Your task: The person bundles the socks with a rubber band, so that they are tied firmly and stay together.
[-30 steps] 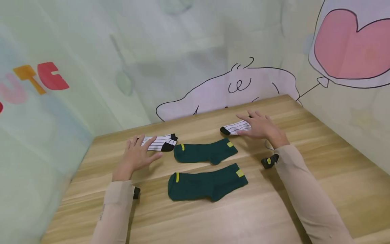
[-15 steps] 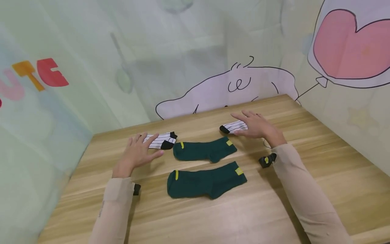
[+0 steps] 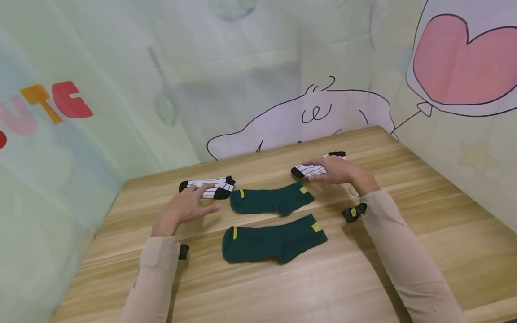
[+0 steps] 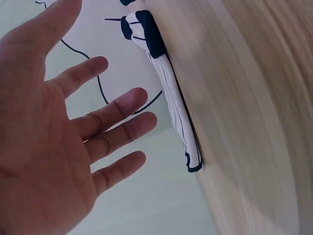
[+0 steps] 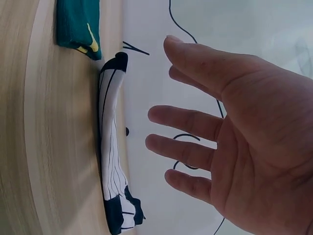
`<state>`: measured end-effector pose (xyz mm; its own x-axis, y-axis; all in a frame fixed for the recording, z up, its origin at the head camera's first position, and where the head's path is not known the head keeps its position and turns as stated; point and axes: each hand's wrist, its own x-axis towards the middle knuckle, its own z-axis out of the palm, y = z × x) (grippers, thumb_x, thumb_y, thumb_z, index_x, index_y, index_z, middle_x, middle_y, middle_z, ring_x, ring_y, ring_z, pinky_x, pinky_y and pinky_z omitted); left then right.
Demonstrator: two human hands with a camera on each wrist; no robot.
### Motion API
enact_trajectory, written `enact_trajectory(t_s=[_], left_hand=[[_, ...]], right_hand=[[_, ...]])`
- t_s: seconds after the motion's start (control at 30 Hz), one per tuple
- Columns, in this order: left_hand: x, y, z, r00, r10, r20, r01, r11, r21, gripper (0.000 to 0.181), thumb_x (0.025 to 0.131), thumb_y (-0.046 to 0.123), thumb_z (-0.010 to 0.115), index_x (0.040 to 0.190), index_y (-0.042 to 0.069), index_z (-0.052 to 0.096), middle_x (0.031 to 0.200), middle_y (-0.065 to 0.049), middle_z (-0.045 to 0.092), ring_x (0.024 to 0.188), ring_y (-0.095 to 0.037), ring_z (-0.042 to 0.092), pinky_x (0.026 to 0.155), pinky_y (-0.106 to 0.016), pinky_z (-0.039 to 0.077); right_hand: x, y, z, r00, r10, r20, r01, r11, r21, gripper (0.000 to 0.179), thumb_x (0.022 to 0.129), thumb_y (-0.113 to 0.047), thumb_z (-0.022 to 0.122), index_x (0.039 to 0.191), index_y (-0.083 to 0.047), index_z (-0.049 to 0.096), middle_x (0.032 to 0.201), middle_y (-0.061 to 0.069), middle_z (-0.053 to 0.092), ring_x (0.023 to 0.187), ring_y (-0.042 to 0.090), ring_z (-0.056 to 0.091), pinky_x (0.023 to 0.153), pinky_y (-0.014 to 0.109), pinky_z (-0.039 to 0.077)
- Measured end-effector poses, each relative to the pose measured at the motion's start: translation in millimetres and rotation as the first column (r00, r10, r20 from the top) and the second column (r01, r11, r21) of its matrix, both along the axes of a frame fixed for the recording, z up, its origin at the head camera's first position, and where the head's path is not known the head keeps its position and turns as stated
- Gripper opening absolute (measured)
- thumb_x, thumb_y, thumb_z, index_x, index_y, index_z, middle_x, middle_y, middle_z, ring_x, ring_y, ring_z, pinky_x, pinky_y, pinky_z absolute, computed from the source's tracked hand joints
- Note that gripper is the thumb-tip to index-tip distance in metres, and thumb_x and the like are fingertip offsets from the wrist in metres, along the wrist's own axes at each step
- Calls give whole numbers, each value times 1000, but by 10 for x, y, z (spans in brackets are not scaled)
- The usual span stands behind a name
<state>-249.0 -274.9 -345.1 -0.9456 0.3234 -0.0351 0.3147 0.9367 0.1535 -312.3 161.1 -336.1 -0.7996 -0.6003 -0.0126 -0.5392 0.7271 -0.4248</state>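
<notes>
Two white ankle socks with dark pinstripes and black toes and heels lie on the table. My left hand [image 3: 186,208] hovers near the left striped sock [image 4: 173,98]; in the left wrist view its fingers are spread and apart from the cloth. Above the right striped sock [image 5: 111,137] is my right hand [image 3: 337,170], partly hiding it in the head view. Its fingers reach out loosely and hold nothing. Between the hands lie two dark green socks with yellow marks, the farther green sock [image 3: 266,200] and the nearer green sock [image 3: 270,242], both flat and roughly parallel.
The wooden table [image 3: 258,291] meets a printed wall cloth [image 3: 242,89] along its back and sides. A black wrist device [image 3: 354,212] hangs under the right sleeve, and another black device [image 3: 183,252] shows beside the left sleeve.
Both hands have shifted slightly and their fingers have dipped, with the left drawing back from its striped sock and uncovering the toe. More of the right striped sock's cuff shows. The socks stay put.
</notes>
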Motion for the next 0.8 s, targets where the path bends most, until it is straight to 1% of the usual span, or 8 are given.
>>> enact_trajectory(t_s=[0.13, 0.23, 0.4, 0.47, 0.53, 0.63, 0.7, 0.8], left_hand=[[-17, -15, -4, 999, 3, 46, -4, 1000, 17, 78, 94, 59, 58, 154, 14, 36, 122, -25, 62, 114, -44, 57, 92, -64, 45], [-30, -17, -4, 997, 8, 78, -11, 1000, 27, 78, 94, 59, 58, 154, 15, 35, 116, -21, 65, 107, -37, 62, 89, -60, 47], [-66, 14, 7, 997, -17, 80, 15, 999, 33, 77, 95, 56, 59, 153, 12, 37, 107, -16, 66, 95, -29, 63, 85, -53, 49], [-75, 32, 16, 995, -26, 91, 23, 999, 38, 77, 95, 55, 60, 153, 10, 37, 102, -13, 66, 89, -26, 61, 81, -49, 49], [-81, 45, 20, 991, -24, 131, 17, 999, 52, 78, 95, 56, 60, 153, 9, 37, 98, -10, 64, 84, -22, 59, 75, -43, 49], [-63, 69, 20, 979, -30, 199, 15, 997, 75, 77, 95, 56, 60, 152, 9, 39, 98, -8, 64, 82, -20, 57, 69, -36, 47], [-45, 82, 11, 973, -41, 229, 21, 996, 92, 74, 95, 55, 60, 150, 9, 42, 99, -8, 65, 82, -19, 58, 69, -35, 46], [-12, 84, -10, 966, -51, 252, 26, 994, 102, 69, 95, 54, 61, 146, 9, 46, 101, -9, 66, 86, -20, 59, 74, -39, 49]], right_hand=[[-13, -12, 5, 1000, 30, 3, -30, 1000, -8, 53, 101, -30, 61, 146, -5, 49, 148, 18, 50, 136, 39, 45, 109, 56, 35], [-24, -4, 10, 999, 46, -16, -46, 999, -14, 49, 100, -27, 63, 142, -3, 54, 143, 17, 55, 132, 38, 49, 107, 56, 38], [-42, 10, 44, 998, 50, -32, -51, 998, -31, 42, 98, -22, 66, 136, -3, 60, 137, 16, 60, 126, 39, 55, 102, 54, 44], [-45, 0, 60, 999, 52, -9, -53, 998, -41, 41, 98, -20, 65, 135, -3, 61, 135, 17, 61, 123, 38, 57, 99, 53, 46], [-43, -21, 68, 998, 61, 27, -60, 997, -46, 40, 99, -19, 65, 135, -3, 61, 132, 17, 62, 121, 38, 59, 97, 51, 48], [-35, -56, 56, 993, 80, 82, -77, 996, -46, 38, 99, -18, 65, 133, -3, 62, 127, 17, 65, 118, 36, 61, 95, 49, 50], [-24, -77, 43, 990, 89, 110, -84, 995, -44, 36, 98, -18, 66, 131, -4, 64, 123, 14, 67, 116, 33, 62, 95, 47, 51], [-3, -99, 21, 984, 108, 139, -103, 994, -45, 32, 98, -18, 67, 127, -5, 67, 117, 8, 69, 111, 27, 63, 93, 44, 51]])
